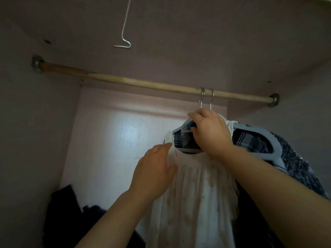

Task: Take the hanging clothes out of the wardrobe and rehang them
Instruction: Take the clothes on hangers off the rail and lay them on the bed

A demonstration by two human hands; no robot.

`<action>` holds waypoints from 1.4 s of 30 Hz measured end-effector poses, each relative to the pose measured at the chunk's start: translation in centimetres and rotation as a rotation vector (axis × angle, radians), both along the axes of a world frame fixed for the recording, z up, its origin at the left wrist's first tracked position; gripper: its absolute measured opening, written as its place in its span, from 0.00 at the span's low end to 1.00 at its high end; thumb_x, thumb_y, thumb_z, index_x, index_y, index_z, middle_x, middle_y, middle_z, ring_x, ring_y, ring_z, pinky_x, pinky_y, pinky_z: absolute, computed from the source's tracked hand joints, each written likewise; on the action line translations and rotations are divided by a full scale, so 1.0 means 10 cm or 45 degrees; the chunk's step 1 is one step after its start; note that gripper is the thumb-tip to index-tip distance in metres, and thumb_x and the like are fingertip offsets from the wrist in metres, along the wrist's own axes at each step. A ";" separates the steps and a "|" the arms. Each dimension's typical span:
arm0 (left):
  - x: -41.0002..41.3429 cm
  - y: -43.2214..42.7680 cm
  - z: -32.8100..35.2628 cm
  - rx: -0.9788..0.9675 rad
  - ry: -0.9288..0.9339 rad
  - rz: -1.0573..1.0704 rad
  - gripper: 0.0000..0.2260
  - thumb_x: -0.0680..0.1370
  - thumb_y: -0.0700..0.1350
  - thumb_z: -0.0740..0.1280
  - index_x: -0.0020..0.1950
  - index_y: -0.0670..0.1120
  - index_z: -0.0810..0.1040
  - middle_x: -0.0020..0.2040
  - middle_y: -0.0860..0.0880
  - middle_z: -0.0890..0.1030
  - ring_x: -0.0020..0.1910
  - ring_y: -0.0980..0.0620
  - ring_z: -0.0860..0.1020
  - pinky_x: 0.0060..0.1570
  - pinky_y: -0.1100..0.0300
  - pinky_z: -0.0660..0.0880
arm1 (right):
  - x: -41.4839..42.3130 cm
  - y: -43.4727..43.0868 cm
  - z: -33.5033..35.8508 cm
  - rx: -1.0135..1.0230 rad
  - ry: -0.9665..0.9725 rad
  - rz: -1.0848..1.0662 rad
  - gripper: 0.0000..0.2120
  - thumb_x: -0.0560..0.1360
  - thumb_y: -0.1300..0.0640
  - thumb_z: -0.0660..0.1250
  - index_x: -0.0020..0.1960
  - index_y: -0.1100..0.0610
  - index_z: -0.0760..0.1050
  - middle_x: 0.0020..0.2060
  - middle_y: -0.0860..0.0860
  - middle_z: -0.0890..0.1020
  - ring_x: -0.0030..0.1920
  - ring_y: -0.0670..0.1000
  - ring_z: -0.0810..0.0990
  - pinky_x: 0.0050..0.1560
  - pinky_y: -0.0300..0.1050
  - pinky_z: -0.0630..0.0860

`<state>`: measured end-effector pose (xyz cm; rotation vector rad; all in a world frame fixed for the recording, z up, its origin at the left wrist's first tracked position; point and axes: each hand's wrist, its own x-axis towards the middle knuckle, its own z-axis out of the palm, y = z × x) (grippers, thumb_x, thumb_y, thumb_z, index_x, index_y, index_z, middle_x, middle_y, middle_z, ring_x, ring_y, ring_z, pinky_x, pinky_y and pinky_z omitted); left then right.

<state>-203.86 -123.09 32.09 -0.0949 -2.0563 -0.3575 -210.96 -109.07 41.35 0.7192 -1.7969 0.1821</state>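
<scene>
A wooden rail (125, 81) crosses the wardrobe. Two metal hooks (206, 97) hang on it near its right end. Below them a white flowered garment (193, 194) hangs in front, with a dark plaid garment (250, 138) on a pale blue hanger (268, 138) behind it. My right hand (211, 131) grips the hanger tops just under the hooks. My left hand (155, 169) lies flat, fingers straight, against the white garment's left shoulder.
A dark speckled garment (297, 167) hangs at the far right. Dark clothes (71, 212) are piled at the wardrobe's bottom left. A bent wire hook (125, 40) dangles from the ceiling panel. The rail's left part is bare.
</scene>
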 end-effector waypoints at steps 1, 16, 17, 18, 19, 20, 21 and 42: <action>-0.06 -0.06 0.01 0.007 0.000 -0.020 0.26 0.80 0.54 0.59 0.75 0.54 0.54 0.74 0.56 0.60 0.71 0.58 0.60 0.66 0.66 0.56 | -0.08 -0.02 0.08 -0.021 0.024 -0.058 0.23 0.76 0.62 0.61 0.70 0.57 0.66 0.65 0.55 0.71 0.63 0.58 0.68 0.61 0.50 0.65; -0.55 -0.71 -0.11 0.137 0.086 -0.209 0.24 0.78 0.52 0.63 0.72 0.51 0.63 0.67 0.55 0.67 0.66 0.55 0.67 0.64 0.62 0.64 | -0.60 0.10 0.39 -0.238 0.168 -0.192 0.14 0.79 0.53 0.60 0.62 0.57 0.73 0.50 0.60 0.79 0.49 0.62 0.77 0.40 0.49 0.70; -0.54 -0.73 -0.08 0.127 0.140 -0.193 0.23 0.78 0.50 0.63 0.72 0.50 0.64 0.66 0.55 0.68 0.65 0.54 0.68 0.63 0.62 0.64 | -0.55 0.08 0.41 -0.254 0.217 -0.172 0.13 0.78 0.54 0.61 0.61 0.57 0.74 0.48 0.61 0.79 0.48 0.63 0.77 0.39 0.49 0.69; -0.53 -0.75 -0.05 0.114 0.216 -0.182 0.21 0.78 0.49 0.63 0.71 0.48 0.66 0.65 0.53 0.70 0.64 0.52 0.69 0.62 0.59 0.66 | -0.50 0.06 0.42 -0.264 0.261 -0.150 0.13 0.77 0.55 0.62 0.60 0.58 0.74 0.48 0.61 0.79 0.47 0.63 0.77 0.38 0.49 0.67; -0.51 -0.77 -0.02 0.100 0.309 -0.162 0.20 0.78 0.48 0.63 0.69 0.45 0.69 0.63 0.49 0.72 0.63 0.48 0.71 0.61 0.56 0.68 | -0.46 0.04 0.41 -0.268 0.301 -0.116 0.13 0.77 0.56 0.63 0.60 0.58 0.75 0.47 0.62 0.80 0.47 0.64 0.77 0.38 0.49 0.68; -0.48 -0.78 0.01 0.085 0.414 -0.135 0.19 0.77 0.48 0.62 0.67 0.43 0.71 0.62 0.45 0.74 0.61 0.46 0.72 0.58 0.53 0.69 | -0.42 0.03 0.37 -0.274 0.335 -0.068 0.14 0.76 0.57 0.64 0.60 0.58 0.75 0.48 0.62 0.80 0.48 0.64 0.78 0.39 0.50 0.70; -0.45 -0.79 0.04 0.077 0.522 -0.100 0.20 0.77 0.49 0.61 0.66 0.42 0.72 0.61 0.43 0.75 0.60 0.45 0.73 0.57 0.52 0.68 | -0.39 0.02 0.32 -0.281 0.364 -0.020 0.14 0.76 0.57 0.65 0.61 0.58 0.76 0.49 0.61 0.80 0.48 0.64 0.78 0.40 0.51 0.73; 0.76 0.54 -1.63 -0.024 0.238 -0.344 0.18 0.79 0.53 0.56 0.69 0.53 0.64 0.47 0.50 0.82 0.43 0.53 0.77 0.42 0.54 0.76 | 1.27 0.92 -2.37 -0.296 0.021 0.187 0.17 0.74 0.48 0.62 0.59 0.52 0.78 0.44 0.47 0.84 0.40 0.46 0.82 0.33 0.38 0.77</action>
